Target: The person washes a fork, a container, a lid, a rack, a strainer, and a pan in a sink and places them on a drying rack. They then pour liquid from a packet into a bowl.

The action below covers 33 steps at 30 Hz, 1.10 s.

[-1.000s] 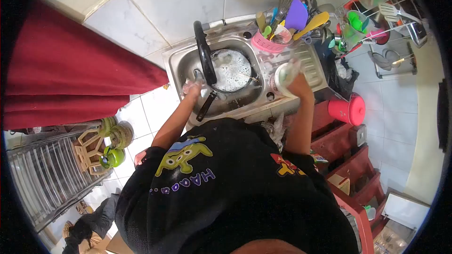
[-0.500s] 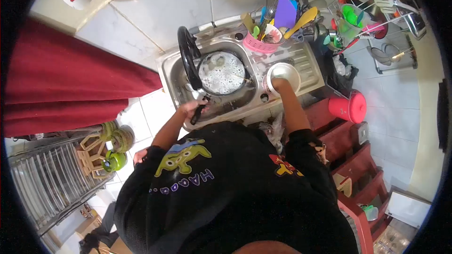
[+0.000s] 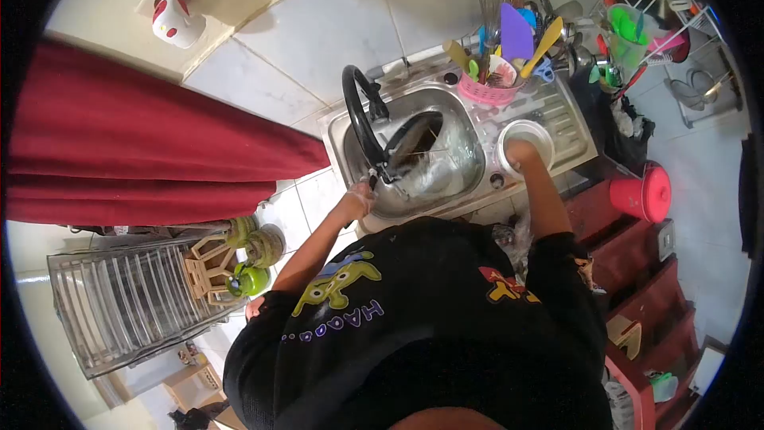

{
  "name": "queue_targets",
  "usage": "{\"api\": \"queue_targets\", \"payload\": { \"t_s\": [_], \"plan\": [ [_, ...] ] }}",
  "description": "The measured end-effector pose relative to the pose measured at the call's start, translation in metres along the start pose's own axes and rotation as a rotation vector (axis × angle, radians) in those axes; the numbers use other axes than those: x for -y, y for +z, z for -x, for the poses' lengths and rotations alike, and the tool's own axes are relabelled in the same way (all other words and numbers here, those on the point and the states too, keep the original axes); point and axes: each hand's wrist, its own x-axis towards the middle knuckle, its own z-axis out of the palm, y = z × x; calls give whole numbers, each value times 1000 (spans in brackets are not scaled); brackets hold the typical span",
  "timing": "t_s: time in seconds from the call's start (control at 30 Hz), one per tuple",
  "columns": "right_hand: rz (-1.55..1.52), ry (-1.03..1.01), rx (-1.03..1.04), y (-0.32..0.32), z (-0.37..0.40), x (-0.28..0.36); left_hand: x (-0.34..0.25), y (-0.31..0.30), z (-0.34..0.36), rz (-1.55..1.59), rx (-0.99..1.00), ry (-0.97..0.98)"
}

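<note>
My left hand (image 3: 358, 199), wet with suds, is closed around the black handle of a pan (image 3: 413, 140). The pan is tilted up in the left part of the steel sink (image 3: 387, 209), under the black faucet (image 3: 356, 111). Foamy water (image 3: 446, 167) spreads over the basin beside it. My right hand (image 3: 522, 154) reaches into a white round bowl (image 3: 542, 134) on the sink's ledge, right of the basin. Its fingers are hidden inside the bowl, so what they hold does not show.
A pink basket (image 3: 487, 94) of utensils stands behind the bowl. The ribbed drainboard (image 3: 567, 116) lies to the right, with a wire rack (image 3: 684, 20) of utensils beyond. A red curtain (image 3: 159, 159) hangs at the left. A red lidded bucket (image 3: 654, 193) is at the right.
The pan, level and full of suds before, is now tipped, and its foamy water has poured into the basin. My right hand remains in the bowl. The whole view has shifted.
</note>
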Motion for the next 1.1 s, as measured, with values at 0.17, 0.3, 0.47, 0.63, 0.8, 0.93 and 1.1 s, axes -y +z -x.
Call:
{"api": "queue_targets", "payload": {
  "t_s": [0.17,0.3,0.47,0.63,0.8,0.93,1.1],
  "plan": [
    [-61,93,146,-31,15,3,-55,-45,-31,-74,246,-709],
    [-42,92,-27,-2,18,-8,-58,-35,-19,-121,126,-574],
    [-32,83,125,0,0,-11,-59,-32,-8,-150,167,-609],
    [-83,39,-458,-82,86,23,-46,-17,-10,163,-239,-288],
    [-683,-498,-777,-101,135,96,-51,-28,-6,1387,94,-664],
    [-809,-419,-731,-42,59,171,-52,-40,-20,1751,200,-788],
    [-838,-348,-984,-30,12,244,-66,-67,-31,1425,217,-760]
  ]
}}
